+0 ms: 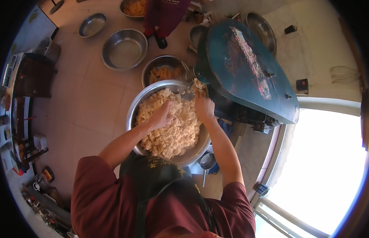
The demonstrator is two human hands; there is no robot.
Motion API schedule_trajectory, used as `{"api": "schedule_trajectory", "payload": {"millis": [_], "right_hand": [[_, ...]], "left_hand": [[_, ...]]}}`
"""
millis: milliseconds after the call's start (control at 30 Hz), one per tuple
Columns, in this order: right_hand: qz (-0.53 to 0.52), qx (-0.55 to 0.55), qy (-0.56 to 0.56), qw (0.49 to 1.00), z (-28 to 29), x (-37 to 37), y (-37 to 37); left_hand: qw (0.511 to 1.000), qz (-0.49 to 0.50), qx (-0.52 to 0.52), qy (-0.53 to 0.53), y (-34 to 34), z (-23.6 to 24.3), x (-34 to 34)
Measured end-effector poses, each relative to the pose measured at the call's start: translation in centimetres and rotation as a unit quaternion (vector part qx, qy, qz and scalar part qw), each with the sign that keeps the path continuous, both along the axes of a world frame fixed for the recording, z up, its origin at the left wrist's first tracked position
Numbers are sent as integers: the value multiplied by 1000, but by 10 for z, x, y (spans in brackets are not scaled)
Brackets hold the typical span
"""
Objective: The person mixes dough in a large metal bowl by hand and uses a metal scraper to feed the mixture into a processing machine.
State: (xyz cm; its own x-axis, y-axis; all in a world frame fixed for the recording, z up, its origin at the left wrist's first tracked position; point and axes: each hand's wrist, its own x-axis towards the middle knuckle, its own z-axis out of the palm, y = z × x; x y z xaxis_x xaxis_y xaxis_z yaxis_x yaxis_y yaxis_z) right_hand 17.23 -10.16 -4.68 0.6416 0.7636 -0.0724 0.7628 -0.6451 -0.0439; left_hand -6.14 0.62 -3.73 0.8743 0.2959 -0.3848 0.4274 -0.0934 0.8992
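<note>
A wide metal basin [133,104] in front of me holds a heap of pale, crumbly dough-like mash [172,137]. My left hand [160,116] rests in the heap with its fingers curled in; what they close around is hidden. Farther right, my right hand [204,106] reaches to the basin's far right rim, just below the round metal outlet [191,74] of a machine. Its fingers bend around a clump of the mash [198,85] there, and the fingertips are partly hidden.
The big green machine housing [240,59] looms at the right. Beyond the basin stand a bowl of orange pieces [164,60], a metal basin [124,49] and a smaller one [92,24]. A person [164,18] stands at the back. A small pan [208,160] lies low beside the basin.
</note>
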Motion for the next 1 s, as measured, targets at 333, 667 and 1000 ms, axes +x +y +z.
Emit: {"api": "schedule_trajectory", "payload": {"millis": [333,667,1000], "right_hand": [[27,-17,13,999,12,-3,10],[-49,95,54,993,35,6,-32],[-26,92,99,991,35,-3,-32]], "left_hand": [[994,-28,83,-65,-12,-16,7],[954,5,287,-86,-5,14,123],[931,84,350,-65,-3,-45,-30]]}}
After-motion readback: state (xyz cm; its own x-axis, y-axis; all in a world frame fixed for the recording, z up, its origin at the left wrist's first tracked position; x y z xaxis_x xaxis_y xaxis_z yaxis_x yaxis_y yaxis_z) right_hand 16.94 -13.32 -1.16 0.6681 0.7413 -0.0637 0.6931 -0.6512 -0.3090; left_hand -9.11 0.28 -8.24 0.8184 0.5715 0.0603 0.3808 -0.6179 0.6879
